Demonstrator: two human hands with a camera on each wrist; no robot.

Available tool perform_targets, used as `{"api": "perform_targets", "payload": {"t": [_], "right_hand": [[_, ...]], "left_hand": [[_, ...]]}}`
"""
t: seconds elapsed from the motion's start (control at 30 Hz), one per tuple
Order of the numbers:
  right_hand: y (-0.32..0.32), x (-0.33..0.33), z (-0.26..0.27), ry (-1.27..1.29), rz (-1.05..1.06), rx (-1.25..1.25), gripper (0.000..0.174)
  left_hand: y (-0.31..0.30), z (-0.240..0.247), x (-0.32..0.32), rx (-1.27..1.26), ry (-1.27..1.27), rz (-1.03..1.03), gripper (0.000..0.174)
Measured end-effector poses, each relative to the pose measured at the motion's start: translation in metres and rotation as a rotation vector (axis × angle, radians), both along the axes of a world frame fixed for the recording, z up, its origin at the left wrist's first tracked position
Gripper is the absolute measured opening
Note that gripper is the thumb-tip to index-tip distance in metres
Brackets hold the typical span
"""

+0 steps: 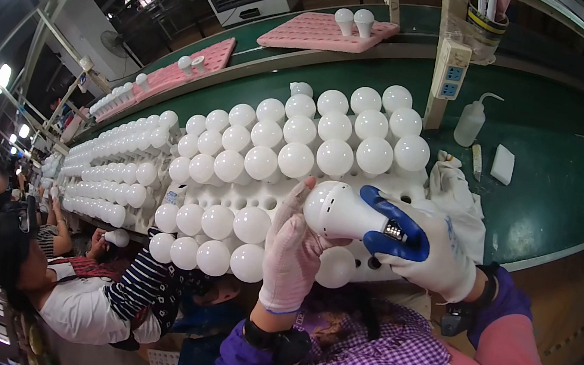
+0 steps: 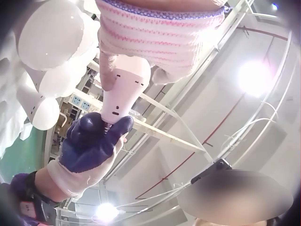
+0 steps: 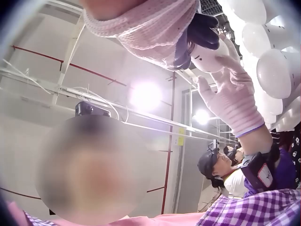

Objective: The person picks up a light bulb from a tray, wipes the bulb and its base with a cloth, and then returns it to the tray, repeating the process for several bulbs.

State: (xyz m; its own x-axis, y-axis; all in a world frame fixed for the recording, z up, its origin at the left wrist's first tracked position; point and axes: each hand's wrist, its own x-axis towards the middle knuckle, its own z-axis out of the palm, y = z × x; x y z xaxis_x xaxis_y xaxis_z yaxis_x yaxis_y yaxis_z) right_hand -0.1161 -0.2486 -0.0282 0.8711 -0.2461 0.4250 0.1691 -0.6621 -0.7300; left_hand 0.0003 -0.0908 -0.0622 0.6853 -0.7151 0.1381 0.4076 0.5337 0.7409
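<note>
A white LED light bulb (image 1: 348,213) is held sideways between both hands, its dome to the left and its metal screw base to the right. My left hand (image 1: 293,258), in a white knitted glove with pink stripes, grips the dome end; in the left wrist view a finger and the thumb lie on opposite sides of the bulb (image 2: 123,89). Around the screw base curl the blue-coated fingers of my right hand (image 1: 432,253). Just beyond and below the hands, rows of bulbs (image 1: 253,226) stand dome outward in a white holed tray (image 1: 248,200).
More bulb rows (image 1: 112,171) stretch left along the green bench (image 1: 529,210). To the right are a crumpled white cloth (image 1: 455,199), a squeeze bottle (image 1: 470,124) and a white block (image 1: 503,164). A post carries a socket strip (image 1: 451,70). Another person (image 1: 78,302) sits at left.
</note>
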Motion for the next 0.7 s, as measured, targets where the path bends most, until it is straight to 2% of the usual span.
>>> {"api": "perform_targets", "payload": {"t": [0.07, 0.1, 0.17, 0.2, 0.23, 0.27, 0.3, 0.37, 0.4, 0.43, 0.5, 0.53, 0.6, 0.63, 0.7], "right_hand": [[0.000, 0.002, -0.007, -0.022, 0.009, 0.033, 0.053], [0.001, 0.003, -0.008, -0.052, 0.028, -0.042, 0.054], [0.003, 0.003, -0.010, -0.085, 0.052, -0.114, 0.054], [0.004, 0.001, -0.009, -0.066, 0.072, -0.236, 0.055], [0.004, -0.001, -0.009, -0.048, 0.091, -0.359, 0.055], [0.004, -0.002, -0.008, -0.060, 0.116, -0.341, 0.056], [0.002, 0.000, -0.007, -0.060, 0.120, -0.340, 0.056], [-0.003, 0.004, -0.005, -0.089, 0.084, -0.139, 0.057], [0.000, 0.004, 0.000, -0.043, 0.056, -0.025, 0.053], [0.000, 0.003, 0.001, -0.043, 0.052, -0.023, 0.053], [-0.002, 0.003, 0.004, 0.097, 0.057, 0.129, 0.050], [-0.002, 0.004, 0.003, 0.099, 0.059, 0.129, 0.050], [-0.003, 0.007, -0.001, 0.087, 0.085, 0.340, 0.047], [-0.003, 0.007, 0.000, 0.088, 0.084, 0.339, 0.047], [-0.001, 0.007, 0.004, 0.199, 0.055, 0.414, 0.048]], "left_hand": [[-0.004, 0.006, -0.005, 0.169, -0.104, 0.142, 0.064], [-0.005, 0.007, -0.005, 0.170, -0.104, 0.144, 0.064], [-0.006, 0.009, -0.003, 0.454, -0.346, 0.274, 0.051], [-0.006, 0.009, -0.001, 0.457, -0.345, 0.278, 0.051], [-0.005, 0.009, 0.003, 0.401, -0.269, 0.269, 0.042], [-0.003, 0.008, 0.005, 0.343, -0.193, 0.260, 0.033], [-0.001, 0.008, 0.006, 0.343, -0.191, 0.264, 0.033], [0.001, 0.008, 0.007, 0.554, -0.355, 0.294, 0.028], [0.001, 0.003, 0.011, 0.455, -0.257, 0.225, 0.050], [0.001, 0.003, 0.012, 0.457, -0.259, 0.221, 0.050], [0.002, 0.006, 0.014, 0.261, 0.044, 0.064, 0.056], [0.001, 0.007, 0.014, 0.260, 0.046, 0.066, 0.056], [0.000, 0.011, 0.013, 0.247, 0.043, 0.047, 0.061], [0.000, 0.013, 0.011, 0.246, 0.044, 0.046, 0.061], [-0.001, 0.017, 0.007, 0.342, -0.081, 0.101, 0.054]]}}
